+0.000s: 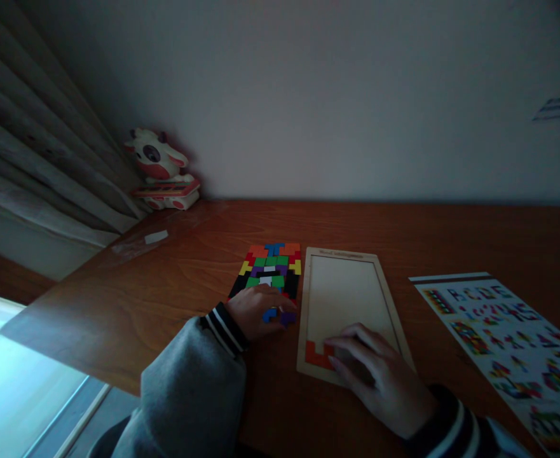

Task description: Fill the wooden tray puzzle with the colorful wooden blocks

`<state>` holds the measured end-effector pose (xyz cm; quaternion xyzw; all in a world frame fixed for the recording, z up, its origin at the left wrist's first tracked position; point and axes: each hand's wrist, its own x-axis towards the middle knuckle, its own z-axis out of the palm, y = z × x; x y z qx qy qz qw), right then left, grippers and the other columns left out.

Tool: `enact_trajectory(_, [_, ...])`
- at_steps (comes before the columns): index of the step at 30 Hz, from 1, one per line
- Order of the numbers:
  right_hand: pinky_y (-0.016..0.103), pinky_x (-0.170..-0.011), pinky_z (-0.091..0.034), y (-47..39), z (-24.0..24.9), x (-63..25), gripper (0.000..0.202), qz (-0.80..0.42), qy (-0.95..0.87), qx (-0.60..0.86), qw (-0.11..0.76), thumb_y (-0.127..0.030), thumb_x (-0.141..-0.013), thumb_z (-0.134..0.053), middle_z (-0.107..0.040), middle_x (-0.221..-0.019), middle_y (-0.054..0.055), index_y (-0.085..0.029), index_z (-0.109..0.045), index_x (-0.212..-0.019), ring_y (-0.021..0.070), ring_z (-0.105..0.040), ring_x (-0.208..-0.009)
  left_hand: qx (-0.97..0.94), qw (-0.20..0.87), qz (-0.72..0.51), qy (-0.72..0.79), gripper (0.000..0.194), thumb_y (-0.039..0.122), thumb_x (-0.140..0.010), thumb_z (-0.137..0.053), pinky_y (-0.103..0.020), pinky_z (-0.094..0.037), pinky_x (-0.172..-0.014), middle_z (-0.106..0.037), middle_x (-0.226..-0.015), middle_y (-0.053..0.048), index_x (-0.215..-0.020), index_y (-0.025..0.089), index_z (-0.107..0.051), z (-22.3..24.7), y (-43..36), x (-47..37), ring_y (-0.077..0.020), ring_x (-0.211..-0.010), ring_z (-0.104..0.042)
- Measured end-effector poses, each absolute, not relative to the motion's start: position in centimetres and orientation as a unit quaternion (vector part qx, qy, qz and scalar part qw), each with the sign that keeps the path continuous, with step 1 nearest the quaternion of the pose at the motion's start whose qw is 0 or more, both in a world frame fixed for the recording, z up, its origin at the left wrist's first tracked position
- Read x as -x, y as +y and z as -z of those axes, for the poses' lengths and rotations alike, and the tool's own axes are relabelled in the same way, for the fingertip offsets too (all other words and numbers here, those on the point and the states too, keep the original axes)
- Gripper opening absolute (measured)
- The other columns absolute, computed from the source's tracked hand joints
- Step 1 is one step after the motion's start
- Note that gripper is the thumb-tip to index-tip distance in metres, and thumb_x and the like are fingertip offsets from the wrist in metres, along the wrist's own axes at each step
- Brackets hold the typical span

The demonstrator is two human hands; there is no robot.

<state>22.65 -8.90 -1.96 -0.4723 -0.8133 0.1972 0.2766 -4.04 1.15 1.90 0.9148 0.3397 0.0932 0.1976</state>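
My left hand (259, 310) rests at the near end of a block of colourful puzzle pieces (271, 261) on the table. Its thumb and fingers are apart, with a blue piece (270, 314) and a purple piece (286, 317) showing beside the fingertips. A shallow wooden tray (304, 305) lies to the right of these pieces. In the tray's near left corner sits an orange-red L-like piece (314, 355). My right hand (379, 372) has its thumb and forefinger closed about the right end of that piece; the palm hides the tray's near right part.
A printed pattern sheet (503, 343) lies to the right of the tray. At the back left stands a cow-shaped toy keyboard (165, 172) by the curtain (36, 127). Clear plastic with a white label (156, 237) lies at the table's left edge. A wall (337, 108) rises behind the table.
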Motion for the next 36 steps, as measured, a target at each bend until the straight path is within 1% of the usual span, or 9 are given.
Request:
enact_trajectory(8, [0.037,-0.080,-0.055,-8.9,1.9,-22.6,0.019,-0.203,-0.815,0.467,0.276,-0.025,-0.094,-0.052,-0.063,-0.098,0.006,-0.026,-0.064,-0.109,0.0203,-0.064,-0.090,-0.902,0.234,-0.122,0.342,0.034,0.010,-0.073,-0.074,-0.031,-0.053,-0.082,-0.065,-0.100,-0.004,-0.104,0.022,-0.070,-2.0,1.0,3.4,-0.0183,-0.089,-0.064])
enact_trajectory(13, [0.036,-0.080,-0.055,-8.9,1.8,-22.6,0.019,-0.206,-0.812,0.467,0.284,-0.026,-0.095,-0.052,-0.063,-0.098,0.006,-0.026,-0.063,-0.110,0.0197,-0.064,-0.091,-0.890,0.277,-0.172,0.319,0.024,0.004,-0.076,-0.070,-0.023,-0.054,-0.071,-0.066,-0.094,-0.004,-0.096,0.017,-0.071,-2.2,0.7,2.7,-0.0116,-0.075,-0.064])
enact_trajectory(15, [0.035,-0.079,-0.056,-8.8,1.8,-22.6,0.018,-0.205,-0.810,0.466,0.292,-0.026,-0.095,-0.052,-0.064,-0.097,0.006,-0.025,-0.063,-0.109,0.0193,-0.065,-0.090,-0.889,0.278,-0.198,0.305,0.018,0.005,-0.080,-0.068,-0.021,-0.053,-0.070,-0.068,-0.091,-0.003,-0.093,0.017,-0.072,-2.4,0.4,2.1,-0.0106,-0.074,-0.064])
enact_trajectory(19, [0.033,-0.077,-0.057,-8.7,1.9,-22.5,0.017,-0.189,-0.806,0.459,0.323,-0.023,-0.094,-0.053,-0.065,-0.095,0.005,-0.024,-0.062,-0.108,0.0185,-0.066,-0.088,-0.902,0.260,-0.223,0.264,0.008,0.013,-0.086,-0.067,-0.022,-0.052,-0.074,-0.071,-0.088,-0.003,-0.092,0.016,-0.072,-2.4,-0.4,0.7,-0.0127,-0.080,-0.067])
enact_trajectory(21, [0.032,-0.078,-0.057,-8.7,1.9,-22.5,0.017,-0.175,-0.800,0.458,0.345,-0.023,-0.094,-0.054,-0.066,-0.096,0.006,-0.024,-0.061,-0.109,0.0186,-0.067,-0.088,-0.906,0.266,-0.216,0.249,0.012,0.016,-0.086,-0.068,-0.021,-0.052,-0.075,-0.073,-0.089,-0.004,-0.098,0.015,-0.070,-2.1,-0.8,0.0,-0.0131,-0.081,-0.068])
enact_trajectory(24, [0.031,-0.075,-0.057,-8.9,1.6,-22.4,0.018,-0.159,-0.793,0.455,0.372,-0.024,-0.093,-0.055,-0.066,-0.096,0.006,-0.022,-0.059,-0.110,0.0185,-0.067,-0.086,-0.904,0.292,-0.196,0.243,0.027,0.018,-0.086,-0.069,-0.020,-0.052,-0.071,-0.074,-0.088,-0.002,-0.112,0.016,-0.066,-1.7,-1.4,-0.8,-0.0120,-0.077,-0.068])
enact_trajectory(26, [0.030,-0.073,-0.057,-9.0,1.4,-22.3,0.016,-0.154,-0.790,0.454,0.383,-0.023,-0.093,-0.056,-0.066,-0.094,0.006,-0.022,-0.058,-0.109,0.0179,-0.067,-0.084,-0.899,0.306,-0.195,0.244,0.032,0.020,-0.085,-0.070,-0.019,-0.051,-0.067,-0.074,-0.085,-0.001,-0.115,0.016,-0.063,-1.6,-1.7,-1.1,-0.0111,-0.071,-0.068])
enact_trajectory(30, [0.029,-0.071,-0.056,-9.1,1.2,-21.9,0.010,-0.164,-0.792,0.439,0.391,-0.020,-0.093,-0.055,-0.066,-0.090,0.004,-0.022,-0.058,-0.102,0.0165,-0.066,-0.080,-0.892,0.316,-0.198,0.256,0.031,0.027,-0.085,-0.069,-0.019,-0.051,-0.064,-0.073,-0.084,-0.002,-0.114,0.016,-0.062,-1.8,-2.1,-1.4,-0.0106,-0.066,-0.066])
enact_trajectory(36, [0.028,-0.067,-0.054,-8.8,0.8,-21.8,0.008,-0.174,-0.774,0.448,0.412,-0.018,-0.093,-0.054,-0.066,-0.086,0.003,-0.022,-0.060,-0.097,0.0151,-0.064,-0.074,-0.890,0.300,-0.230,0.256,0.025,0.023,-0.086,-0.068,-0.022,-0.052,-0.073,-0.072,-0.084,-0.003,-0.110,0.017,-0.064,-2.2,-2.1,-1.3,-0.0130,-0.075,-0.067])
